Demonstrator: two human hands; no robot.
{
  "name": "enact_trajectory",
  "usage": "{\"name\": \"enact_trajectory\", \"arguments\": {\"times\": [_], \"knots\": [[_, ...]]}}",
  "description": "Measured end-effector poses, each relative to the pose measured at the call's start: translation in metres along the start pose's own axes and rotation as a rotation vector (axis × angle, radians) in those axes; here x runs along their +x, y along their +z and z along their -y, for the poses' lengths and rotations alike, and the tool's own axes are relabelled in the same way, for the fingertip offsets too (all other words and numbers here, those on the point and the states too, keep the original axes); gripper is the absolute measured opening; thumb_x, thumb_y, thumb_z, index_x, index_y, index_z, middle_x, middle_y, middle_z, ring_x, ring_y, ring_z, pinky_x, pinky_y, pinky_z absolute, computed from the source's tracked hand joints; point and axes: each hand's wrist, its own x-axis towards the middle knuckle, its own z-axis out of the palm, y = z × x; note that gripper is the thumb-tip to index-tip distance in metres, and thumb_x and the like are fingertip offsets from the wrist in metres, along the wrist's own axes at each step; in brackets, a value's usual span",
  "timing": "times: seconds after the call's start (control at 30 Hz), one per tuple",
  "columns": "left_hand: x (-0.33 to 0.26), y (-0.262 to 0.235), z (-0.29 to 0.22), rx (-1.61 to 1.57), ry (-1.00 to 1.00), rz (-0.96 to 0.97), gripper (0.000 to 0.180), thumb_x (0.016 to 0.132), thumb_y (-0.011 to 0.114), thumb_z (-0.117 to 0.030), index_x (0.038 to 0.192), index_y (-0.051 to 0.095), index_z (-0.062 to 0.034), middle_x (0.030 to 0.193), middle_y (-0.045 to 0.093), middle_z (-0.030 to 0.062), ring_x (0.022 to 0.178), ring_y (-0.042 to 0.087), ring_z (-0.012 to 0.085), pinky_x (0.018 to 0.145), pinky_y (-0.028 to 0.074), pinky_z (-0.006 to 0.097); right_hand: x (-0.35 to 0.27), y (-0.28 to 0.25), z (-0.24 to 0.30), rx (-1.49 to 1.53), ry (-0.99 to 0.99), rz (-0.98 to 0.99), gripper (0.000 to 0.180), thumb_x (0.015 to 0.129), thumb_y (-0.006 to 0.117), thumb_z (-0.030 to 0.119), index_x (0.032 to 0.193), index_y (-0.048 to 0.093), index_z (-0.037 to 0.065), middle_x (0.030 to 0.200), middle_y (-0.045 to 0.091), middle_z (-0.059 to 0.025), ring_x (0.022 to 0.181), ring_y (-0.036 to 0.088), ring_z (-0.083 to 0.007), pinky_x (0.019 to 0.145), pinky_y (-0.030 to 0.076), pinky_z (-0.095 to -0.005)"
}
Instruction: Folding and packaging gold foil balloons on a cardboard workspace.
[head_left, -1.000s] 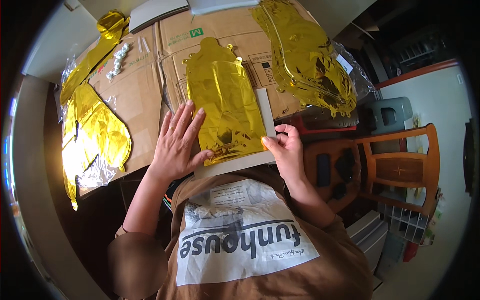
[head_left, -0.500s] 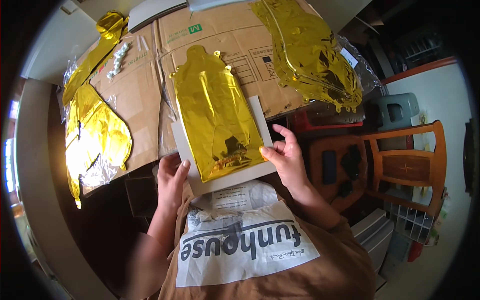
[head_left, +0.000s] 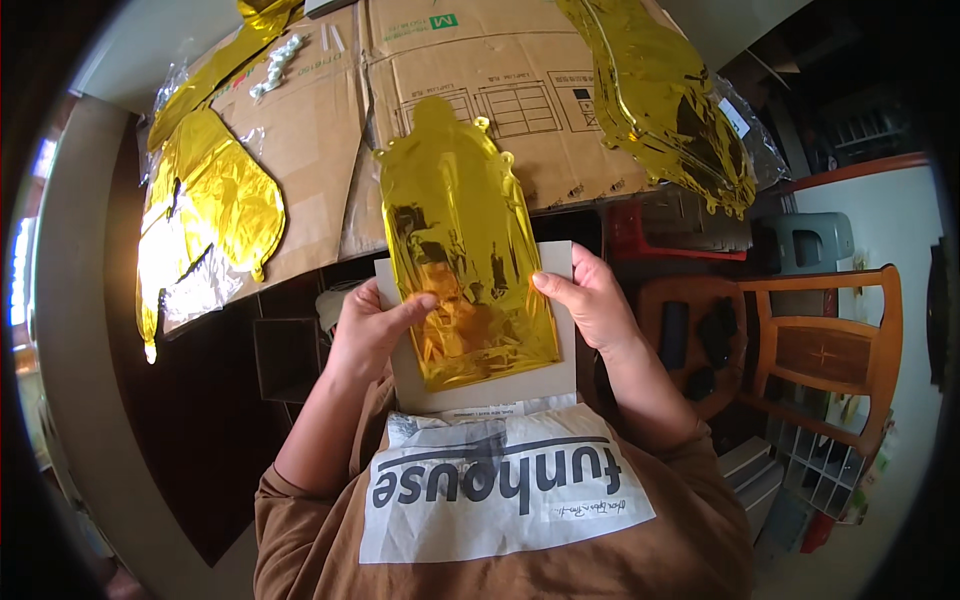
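Observation:
A flat, uninflated gold foil balloon (head_left: 465, 220) lies on a grey cardboard sheet (head_left: 480, 388) in front of my body. It reaches past the sheet's far edge, over the table. My left hand (head_left: 375, 325) grips the left side, its thumb pressing on the foil and its fingers hidden behind the sheet. On the right side my right hand (head_left: 590, 300) holds the sheet, with its thumb at the balloon's right edge. The near end of the foil is creased and shiny.
Flattened brown cardboard (head_left: 310, 150) covers the table ahead. More gold foil (head_left: 215, 180) lies at left, beside a string of pale beads (head_left: 276, 68). Another gold foil balloon (head_left: 670, 110) lies at right. A wooden chair (head_left: 820, 350) and a grey-green stool (head_left: 815, 240) stand at right.
The sheet and balloon have shifted right and slightly nearer, and are turned straighter. My left thumb has moved onto the foil. The table sits higher and further right in view.

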Motion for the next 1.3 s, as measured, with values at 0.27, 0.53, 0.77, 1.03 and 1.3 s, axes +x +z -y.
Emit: {"name": "enact_trajectory", "arguments": {"times": [0.27, 0.53, 0.77, 1.03, 1.3], "knots": [[-0.011, -0.014, -0.025, 0.238, 0.298, 0.008, 0.073, 0.086, 0.079, 0.0, 0.149, 0.042, -0.0019, 0.098, 0.071, 0.0059, 0.085, 0.068, 0.0095, 0.078, 0.054, 0.024, -0.009, 0.008, -0.004, 0.014, -0.064, 0.077, 0.036, 0.095, 0.064, 0.0, 0.13, 0.054, 0.001, 0.12, 0.066, -0.0049, 0.103, 0.062, -0.0082, 0.095, 0.049, -0.0265], [-0.051, -0.011, -0.06, 0.344, 0.501, 0.206, 0.066, 0.082, 0.08, 0.003, 0.142, 0.054, 0.0037, 0.113, 0.072, 0.0097, 0.103, 0.068, 0.0119, 0.09, 0.055, 0.025, -0.041, 0.016, 0.049, -0.376, -0.339, 0.292, 0.087, 0.087, 0.066, -0.01, 0.16, 0.022, 0.006, 0.15, 0.05, -0.0067, 0.123, 0.058, -0.0128, 0.105, 0.044, -0.0293], [-0.076, -0.001, -0.084, 0.256, 0.288, 0.278, 0.037, 0.086, 0.08, -0.001, 0.121, 0.068, 0.0034, 0.109, 0.073, 0.0071, 0.097, 0.067, 0.0078, 0.087, 0.055, 0.025, -0.064, 0.015, 0.071, -0.485, -0.121, 0.237, 0.045, 0.079, 0.079, -0.003, 0.121, 0.065, 0.005, 0.111, 0.071, -0.0026, 0.101, 0.066, -0.0114, 0.091, 0.051, -0.0267], [-0.074, 0.0, -0.08, 0.202, 0.205, 0.258, 0.018, 0.091, 0.078, -0.009, 0.104, 0.071, 0.0021, 0.093, 0.073, 0.0006, 0.084, 0.063, 0.0035, 0.076, 0.053, 0.021, -0.063, 0.002, 0.067, -0.138, -0.038, 0.256, 0.028, 0.084, 0.08, 0.003, 0.11, 0.069, 0.004, 0.101, 0.071, -0.0015, 0.092, 0.063, -0.006, 0.088, 0.049, -0.0224], [-0.044, 0.002, -0.064, 0.177, 0.195, 0.166, 0.013, 0.093, 0.073, -0.01, 0.1, 0.068, 0.0001, 0.089, 0.07, -0.0011, 0.081, 0.06, 0.0029, 0.075, 0.051, 0.022, -0.029, 0.013, 0.055, 0.085, -0.028, 0.142, 0.027, 0.088, 0.081, 0.016, 0.108, 0.07, 0.001, 0.102, 0.073, -0.0022, 0.091, 0.066, -0.0066, 0.089, 0.051, -0.0237]]}}
